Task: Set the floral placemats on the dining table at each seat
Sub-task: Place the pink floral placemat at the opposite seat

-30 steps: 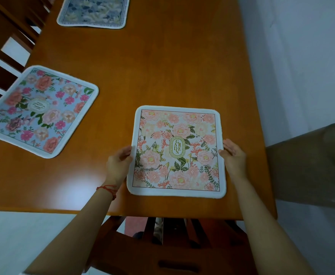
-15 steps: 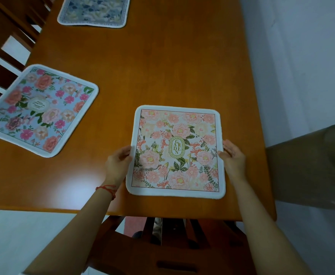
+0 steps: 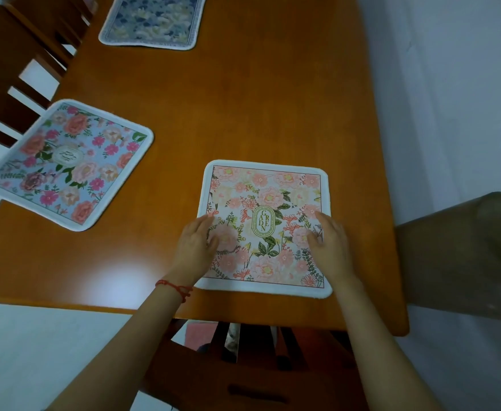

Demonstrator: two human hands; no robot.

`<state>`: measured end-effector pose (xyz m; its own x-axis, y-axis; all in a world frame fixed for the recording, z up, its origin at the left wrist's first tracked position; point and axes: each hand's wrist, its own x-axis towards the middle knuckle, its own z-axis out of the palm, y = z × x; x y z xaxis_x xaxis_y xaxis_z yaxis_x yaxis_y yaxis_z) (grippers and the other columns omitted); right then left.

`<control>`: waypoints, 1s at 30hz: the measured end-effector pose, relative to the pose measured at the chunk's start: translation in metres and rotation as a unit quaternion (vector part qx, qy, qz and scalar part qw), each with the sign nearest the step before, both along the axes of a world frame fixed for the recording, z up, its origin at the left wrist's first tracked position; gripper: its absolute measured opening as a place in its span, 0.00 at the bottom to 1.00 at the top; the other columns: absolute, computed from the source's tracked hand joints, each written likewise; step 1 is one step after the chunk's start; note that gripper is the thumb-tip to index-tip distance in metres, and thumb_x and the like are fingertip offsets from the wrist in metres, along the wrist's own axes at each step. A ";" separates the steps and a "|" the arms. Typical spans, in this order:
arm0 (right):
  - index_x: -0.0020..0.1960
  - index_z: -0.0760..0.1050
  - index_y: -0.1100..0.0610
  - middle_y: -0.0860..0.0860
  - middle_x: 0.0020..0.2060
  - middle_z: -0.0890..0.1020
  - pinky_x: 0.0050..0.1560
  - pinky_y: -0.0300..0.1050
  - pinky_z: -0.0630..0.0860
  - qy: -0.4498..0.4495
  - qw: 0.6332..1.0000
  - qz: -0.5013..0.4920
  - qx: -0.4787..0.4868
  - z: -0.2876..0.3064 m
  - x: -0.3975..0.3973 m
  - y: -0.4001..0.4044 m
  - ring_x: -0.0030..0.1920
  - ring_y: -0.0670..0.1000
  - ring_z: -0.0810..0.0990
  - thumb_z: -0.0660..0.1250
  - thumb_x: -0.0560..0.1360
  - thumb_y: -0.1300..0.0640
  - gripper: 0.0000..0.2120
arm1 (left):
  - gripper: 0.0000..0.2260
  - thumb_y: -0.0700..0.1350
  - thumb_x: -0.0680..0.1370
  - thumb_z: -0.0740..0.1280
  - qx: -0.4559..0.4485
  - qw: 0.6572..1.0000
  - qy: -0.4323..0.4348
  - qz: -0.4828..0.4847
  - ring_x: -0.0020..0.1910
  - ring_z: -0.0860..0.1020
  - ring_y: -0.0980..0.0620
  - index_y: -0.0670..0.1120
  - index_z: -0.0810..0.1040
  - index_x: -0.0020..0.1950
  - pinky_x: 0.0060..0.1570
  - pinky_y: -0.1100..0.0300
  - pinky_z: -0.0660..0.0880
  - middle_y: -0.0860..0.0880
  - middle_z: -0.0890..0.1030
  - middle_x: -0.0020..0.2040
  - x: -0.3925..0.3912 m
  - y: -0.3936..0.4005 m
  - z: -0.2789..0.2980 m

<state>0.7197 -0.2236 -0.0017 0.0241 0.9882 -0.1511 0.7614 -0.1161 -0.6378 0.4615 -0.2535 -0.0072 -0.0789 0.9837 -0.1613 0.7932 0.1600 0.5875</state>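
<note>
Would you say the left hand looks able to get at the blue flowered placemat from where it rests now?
Probably yes: the left hand lies flat on the pink placemat, and only bare table separates it from the blue placemat.

Both hands lying flat on pink mat (image 3: 265, 200) near table (image 3: 273, 99) front edge. Left hand (image 3: 194, 247) pressing mat's left side, fingers straight; red string bracelet (image 3: 174, 287) circling wrist. Right hand (image 3: 331, 244) pressing right side, fingers straight. Blue mat (image 3: 68, 164) lying tilted at table's left edge, overhanging slightly. Navy mat (image 3: 151, 20) lying at far end. Chair (image 3: 243, 378) standing tucked under near edge; more chairs (image 3: 15, 69) lining left side.
</note>
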 end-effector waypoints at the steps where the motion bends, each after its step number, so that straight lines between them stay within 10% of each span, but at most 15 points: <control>1: 0.70 0.63 0.60 0.56 0.68 0.69 0.68 0.47 0.61 -0.022 0.999 0.024 0.007 0.004 -0.002 -0.003 0.70 0.54 0.63 0.61 0.77 0.57 0.22 | 0.19 0.38 0.76 0.65 0.012 1.000 0.020 -0.012 0.64 0.70 0.37 0.38 0.70 0.66 0.62 0.44 0.69 0.38 0.73 0.65 0.001 -0.002 0.002; 30: 0.70 0.64 0.58 0.54 0.70 0.67 0.69 0.49 0.59 -0.104 0.915 0.373 0.109 0.079 -0.151 -0.060 0.71 0.53 0.62 0.56 0.78 0.48 0.24 | 0.20 0.49 0.77 0.64 0.053 0.952 0.231 0.192 0.64 0.72 0.39 0.40 0.72 0.65 0.62 0.43 0.68 0.40 0.76 0.64 -0.083 -0.170 0.073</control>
<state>0.5689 -0.2837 0.0773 -0.6640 0.7476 -0.0162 0.6844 0.5988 -0.4160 0.3783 -0.4232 0.0657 -0.4750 0.8767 0.0767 0.8660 0.4501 0.2181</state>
